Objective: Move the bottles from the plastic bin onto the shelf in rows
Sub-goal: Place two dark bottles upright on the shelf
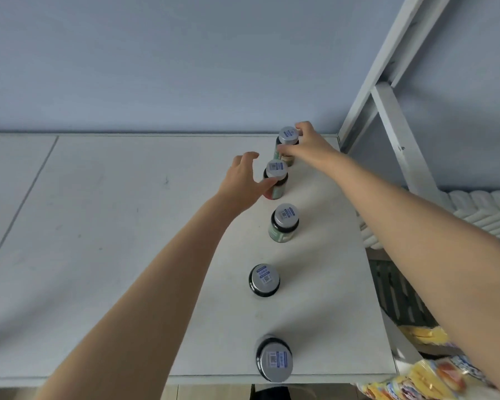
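Note:
Several dark bottles with silver, blue-labelled caps stand in one line running from front to back on the white shelf [127, 226], near its right end. My right hand [308, 142] grips the farthest bottle [287, 138] at the back edge, fingers curled round its cap and neck. Just in front of it, my left hand [244, 181] is at the second bottle [276, 177], with the thumb touching its neck and the fingers spread above it. The third bottle [283, 222], fourth bottle [264, 280] and nearest bottle [274, 359] stand free. The plastic bin is not in view.
A white metal shelf post [387, 70] rises at the right end. Behind it lies a white ribbed radiator [479, 210]. Yellow packaged goods [422, 379] sit below at the lower right. The shelf's left part holds nothing; a blue-grey wall stands behind.

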